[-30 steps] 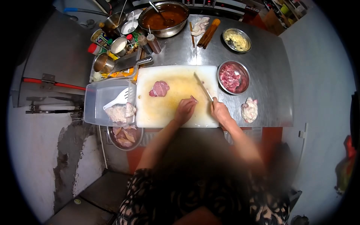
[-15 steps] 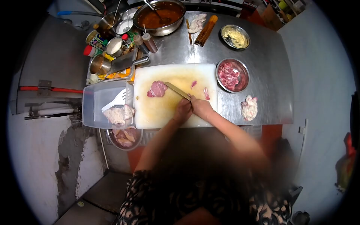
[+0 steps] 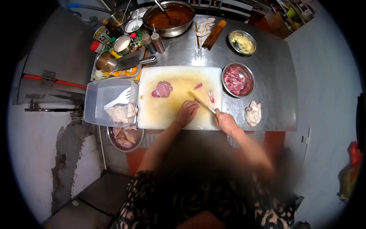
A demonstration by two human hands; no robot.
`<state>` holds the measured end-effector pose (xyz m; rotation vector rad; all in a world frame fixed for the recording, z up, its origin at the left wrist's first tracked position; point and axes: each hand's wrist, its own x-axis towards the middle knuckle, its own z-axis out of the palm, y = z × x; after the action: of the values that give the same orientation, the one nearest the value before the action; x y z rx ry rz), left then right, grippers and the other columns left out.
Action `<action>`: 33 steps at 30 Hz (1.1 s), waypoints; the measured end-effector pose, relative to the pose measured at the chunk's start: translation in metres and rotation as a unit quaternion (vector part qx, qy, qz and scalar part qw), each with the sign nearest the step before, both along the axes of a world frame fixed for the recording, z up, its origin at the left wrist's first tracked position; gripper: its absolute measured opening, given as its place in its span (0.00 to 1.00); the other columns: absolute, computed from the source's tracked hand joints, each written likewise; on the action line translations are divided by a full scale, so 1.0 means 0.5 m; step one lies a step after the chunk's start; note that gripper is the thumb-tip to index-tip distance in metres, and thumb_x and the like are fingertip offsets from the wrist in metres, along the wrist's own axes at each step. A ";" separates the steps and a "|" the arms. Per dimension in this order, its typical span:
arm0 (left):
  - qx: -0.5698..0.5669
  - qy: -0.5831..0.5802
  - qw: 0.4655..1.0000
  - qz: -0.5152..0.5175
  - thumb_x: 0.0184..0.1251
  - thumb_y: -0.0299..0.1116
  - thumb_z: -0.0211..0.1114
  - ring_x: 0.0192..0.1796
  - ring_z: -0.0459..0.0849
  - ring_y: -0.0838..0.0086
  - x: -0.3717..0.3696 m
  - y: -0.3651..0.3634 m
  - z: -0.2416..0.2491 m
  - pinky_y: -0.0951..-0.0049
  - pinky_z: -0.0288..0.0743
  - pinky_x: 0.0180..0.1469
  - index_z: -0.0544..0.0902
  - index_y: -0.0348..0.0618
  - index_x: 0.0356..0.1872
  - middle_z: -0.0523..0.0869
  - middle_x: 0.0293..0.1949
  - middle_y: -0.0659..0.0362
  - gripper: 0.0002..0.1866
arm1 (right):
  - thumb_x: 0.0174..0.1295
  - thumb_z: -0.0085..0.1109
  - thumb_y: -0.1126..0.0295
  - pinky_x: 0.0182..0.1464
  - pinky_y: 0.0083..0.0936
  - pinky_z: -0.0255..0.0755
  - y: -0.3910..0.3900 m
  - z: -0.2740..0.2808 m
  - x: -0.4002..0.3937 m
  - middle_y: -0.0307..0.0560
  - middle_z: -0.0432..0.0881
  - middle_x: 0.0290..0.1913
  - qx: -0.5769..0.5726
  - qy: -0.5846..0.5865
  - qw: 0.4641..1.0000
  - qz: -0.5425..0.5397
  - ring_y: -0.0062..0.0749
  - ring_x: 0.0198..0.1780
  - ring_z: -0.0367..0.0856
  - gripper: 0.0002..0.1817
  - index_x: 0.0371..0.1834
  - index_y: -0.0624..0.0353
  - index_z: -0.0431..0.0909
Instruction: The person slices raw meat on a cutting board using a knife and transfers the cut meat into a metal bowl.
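Note:
My right hand (image 3: 225, 122) is closed around the handle of a knife (image 3: 205, 104), whose blade points up and left over the white cutting board (image 3: 152, 114). Beside the blade, my left hand (image 3: 187, 113) has its fingers curled together, the fingertips close to the edge; whatever they pinch is too small to make out. A piece of raw meat (image 3: 164, 89) lies on the left half of the board. Two small meat scraps, one a thin strip (image 3: 198, 86) and the other a paler sliver (image 3: 211, 96), rest on the right half.
Right of the board stand a bowl of cut meat (image 3: 238, 80), a bowl of minced garlic-like bits (image 3: 243, 42) and a crumpled cloth (image 3: 253, 113). Left is a plastic tub (image 3: 90, 103) with a white spatula (image 3: 121, 97). Behind are a sauce bowl (image 3: 169, 19), skewers (image 3: 214, 35) and a cleaver (image 3: 148, 60).
My right hand has moved right and down with the knife, away from my left hand. The blade has left the large meat piece. My left hand has stayed near the board's front.

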<state>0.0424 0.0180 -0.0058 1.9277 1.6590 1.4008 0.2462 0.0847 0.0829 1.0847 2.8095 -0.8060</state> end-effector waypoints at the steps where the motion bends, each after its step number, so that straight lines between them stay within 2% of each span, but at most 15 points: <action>1: 0.001 0.000 1.000 -0.002 0.48 0.19 0.64 0.43 0.78 0.60 0.001 0.001 -0.002 0.65 0.73 0.47 0.80 0.41 0.33 0.81 0.40 0.56 0.10 | 0.58 0.44 0.75 0.27 0.46 0.74 -0.011 0.024 -0.001 0.61 0.79 0.21 -0.009 -0.017 1.000 0.014 0.55 0.24 0.80 0.10 0.41 0.69 0.67; 4: -0.016 0.010 1.000 0.000 0.49 0.19 0.63 0.42 0.78 0.60 0.001 -0.001 0.000 0.65 0.73 0.47 0.80 0.40 0.34 0.81 0.38 0.56 0.10 | 0.58 0.42 0.76 0.28 0.46 0.74 -0.025 0.017 0.001 0.63 0.79 0.22 -0.026 -0.035 0.999 0.020 0.56 0.24 0.80 0.10 0.41 0.70 0.67; 6: 0.007 -0.032 0.999 0.039 0.49 0.20 0.63 0.42 0.78 0.59 0.007 0.002 0.004 0.63 0.73 0.46 0.80 0.40 0.32 0.81 0.37 0.55 0.08 | 0.57 0.42 0.77 0.29 0.46 0.74 -0.011 0.000 -0.027 0.65 0.79 0.23 -0.043 -0.030 0.999 0.014 0.57 0.25 0.80 0.10 0.41 0.69 0.67; 14: -0.028 0.010 1.000 0.006 0.48 0.20 0.63 0.41 0.78 0.59 0.002 0.000 -0.015 0.63 0.73 0.45 0.80 0.40 0.31 0.80 0.37 0.56 0.08 | 0.58 0.43 0.73 0.36 0.46 0.73 0.036 -0.039 -0.170 0.63 0.80 0.30 -0.061 -0.022 0.998 0.028 0.56 0.33 0.81 0.11 0.42 0.67 0.67; 21: 0.008 0.008 1.000 0.006 0.50 0.18 0.63 0.42 0.78 0.61 0.007 -0.003 -0.008 0.65 0.72 0.46 0.80 0.41 0.33 0.81 0.39 0.57 0.09 | 0.59 0.45 0.72 0.31 0.48 0.73 0.035 -0.039 -0.017 0.64 0.79 0.24 -0.071 0.006 0.997 -0.037 0.57 0.27 0.80 0.11 0.42 0.67 0.68; 23: 0.014 0.016 1.000 0.008 0.50 0.18 0.63 0.42 0.78 0.61 0.007 -0.006 -0.008 0.66 0.72 0.46 0.80 0.41 0.33 0.81 0.39 0.57 0.09 | 0.59 0.45 0.72 0.29 0.48 0.73 0.026 -0.048 -0.004 0.64 0.78 0.21 0.024 0.027 0.996 -0.083 0.58 0.24 0.79 0.10 0.40 0.67 0.69; 27: 0.009 0.005 1.000 0.029 0.50 0.19 0.62 0.42 0.78 0.62 0.006 -0.010 0.006 0.66 0.73 0.46 0.81 0.42 0.34 0.81 0.38 0.57 0.09 | 0.59 0.45 0.73 0.28 0.48 0.73 0.003 0.012 -0.002 0.64 0.78 0.22 -0.030 0.018 0.998 -0.043 0.57 0.24 0.79 0.11 0.41 0.68 0.69; 29: -0.005 0.009 1.000 0.027 0.50 0.19 0.62 0.42 0.78 0.62 0.004 -0.011 0.004 0.66 0.73 0.46 0.81 0.42 0.34 0.81 0.38 0.57 0.09 | 0.59 0.44 0.74 0.29 0.48 0.73 -0.007 0.034 0.007 0.64 0.79 0.23 -0.042 -0.034 0.998 0.026 0.57 0.25 0.79 0.11 0.42 0.69 0.68; 33: -0.004 -0.015 0.999 0.034 0.51 0.19 0.63 0.42 0.78 0.60 0.003 -0.008 -0.010 0.65 0.73 0.44 0.81 0.39 0.33 0.80 0.39 0.54 0.08 | 0.58 0.44 0.75 0.30 0.46 0.74 0.000 0.013 -0.015 0.63 0.79 0.24 -0.063 -0.043 0.997 0.029 0.56 0.27 0.80 0.12 0.44 0.68 0.68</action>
<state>0.0441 0.0139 -0.0106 1.8542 1.7278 1.4385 0.2386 0.0848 0.0895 0.9906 2.6673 -0.8943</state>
